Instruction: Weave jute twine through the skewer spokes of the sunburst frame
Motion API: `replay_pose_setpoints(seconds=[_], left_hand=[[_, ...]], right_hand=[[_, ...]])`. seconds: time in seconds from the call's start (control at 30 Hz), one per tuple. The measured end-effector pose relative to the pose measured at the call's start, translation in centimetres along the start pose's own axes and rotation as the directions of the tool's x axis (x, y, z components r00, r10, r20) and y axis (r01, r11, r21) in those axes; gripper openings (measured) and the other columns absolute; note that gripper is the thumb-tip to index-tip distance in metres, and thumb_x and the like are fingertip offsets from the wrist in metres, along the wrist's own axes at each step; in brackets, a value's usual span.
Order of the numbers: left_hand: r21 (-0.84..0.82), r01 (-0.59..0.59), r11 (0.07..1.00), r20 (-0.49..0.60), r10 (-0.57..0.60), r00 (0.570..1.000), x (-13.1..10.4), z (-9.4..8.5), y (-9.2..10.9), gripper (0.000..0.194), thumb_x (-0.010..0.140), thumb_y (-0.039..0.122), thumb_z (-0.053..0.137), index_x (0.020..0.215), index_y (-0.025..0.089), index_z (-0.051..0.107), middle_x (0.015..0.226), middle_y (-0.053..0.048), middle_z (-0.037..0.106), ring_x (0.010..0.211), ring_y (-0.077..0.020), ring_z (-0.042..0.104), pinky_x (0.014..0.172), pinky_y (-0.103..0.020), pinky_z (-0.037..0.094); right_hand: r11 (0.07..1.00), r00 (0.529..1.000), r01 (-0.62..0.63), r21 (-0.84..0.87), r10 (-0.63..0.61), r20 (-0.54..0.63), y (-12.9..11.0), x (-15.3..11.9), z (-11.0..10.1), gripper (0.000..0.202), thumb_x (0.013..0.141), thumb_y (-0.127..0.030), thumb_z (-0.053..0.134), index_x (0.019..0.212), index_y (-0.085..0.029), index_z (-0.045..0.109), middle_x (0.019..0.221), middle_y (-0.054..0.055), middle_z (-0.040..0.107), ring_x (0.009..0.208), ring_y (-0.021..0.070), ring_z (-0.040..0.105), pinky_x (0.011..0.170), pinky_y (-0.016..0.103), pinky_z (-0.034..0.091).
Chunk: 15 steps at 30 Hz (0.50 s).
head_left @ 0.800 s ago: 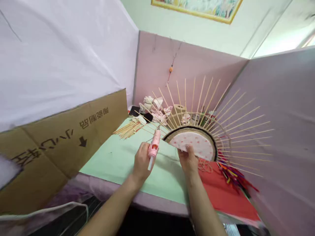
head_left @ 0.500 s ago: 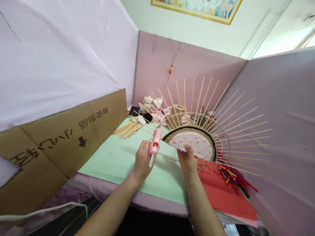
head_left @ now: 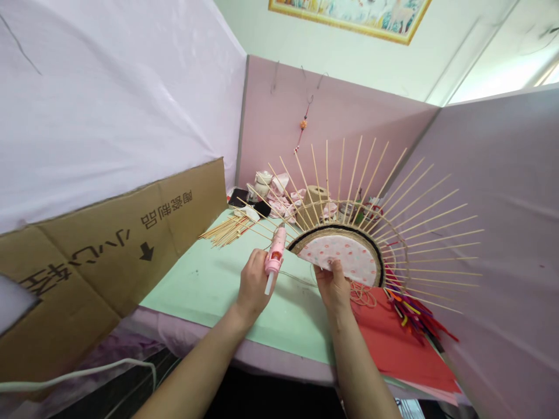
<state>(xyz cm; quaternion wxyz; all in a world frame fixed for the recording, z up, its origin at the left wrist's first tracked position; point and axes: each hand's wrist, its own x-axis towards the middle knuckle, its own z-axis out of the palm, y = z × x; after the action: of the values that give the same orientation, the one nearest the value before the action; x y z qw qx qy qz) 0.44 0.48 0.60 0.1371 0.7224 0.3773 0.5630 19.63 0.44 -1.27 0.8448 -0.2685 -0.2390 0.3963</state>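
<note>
A pink glue gun [head_left: 276, 253] with a white stick at its rear is gripped by my left hand [head_left: 254, 282]. Its nozzle is close to the left end of a half-round piece [head_left: 340, 253], near the sticks there. That piece has a white face with pink spots, a black and tan rim, and many thin wooden sticks fanning outward, crossed by a thin ring. My right hand [head_left: 334, 286] pinches its lower straight edge, thumb on the spotted face. Whether the nozzle touches a stick cannot be made out.
Loose sticks [head_left: 229, 230] lie at the left on the green sheet [head_left: 196, 291]. Cardboard [head_left: 131, 238] stands further left. Behind are a twine roll [head_left: 317, 195] and pink cloth [head_left: 279, 203]. Colourful pipe cleaners [head_left: 414, 311] lie by red sheets [head_left: 393, 343] at the right.
</note>
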Motion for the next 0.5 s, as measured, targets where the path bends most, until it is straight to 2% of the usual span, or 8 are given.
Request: replay_pose_setpoints(seconds=[0.5], left_hand=[[-0.055, 0.016, 0.998, 0.000, -0.016, 1.000, -0.57, -0.62, 0.64, 0.015, 0.090, 0.023, 0.046, 0.077, 0.022, 0.041, 0.076, -0.002, 0.047, 0.072, -0.0173, 0.046, 0.068, -0.030, 0.039]], right_hand=[[1.000, 1.000, 0.016, 0.022, -0.016, 0.009, 0.02, 0.00, -0.04, 0.029, 0.067, -0.022, 0.074, 0.093, -0.029, 0.062, 0.087, -0.007, 0.071, 0.081, 0.0095, 0.065, 0.076, 0.026, 0.055]])
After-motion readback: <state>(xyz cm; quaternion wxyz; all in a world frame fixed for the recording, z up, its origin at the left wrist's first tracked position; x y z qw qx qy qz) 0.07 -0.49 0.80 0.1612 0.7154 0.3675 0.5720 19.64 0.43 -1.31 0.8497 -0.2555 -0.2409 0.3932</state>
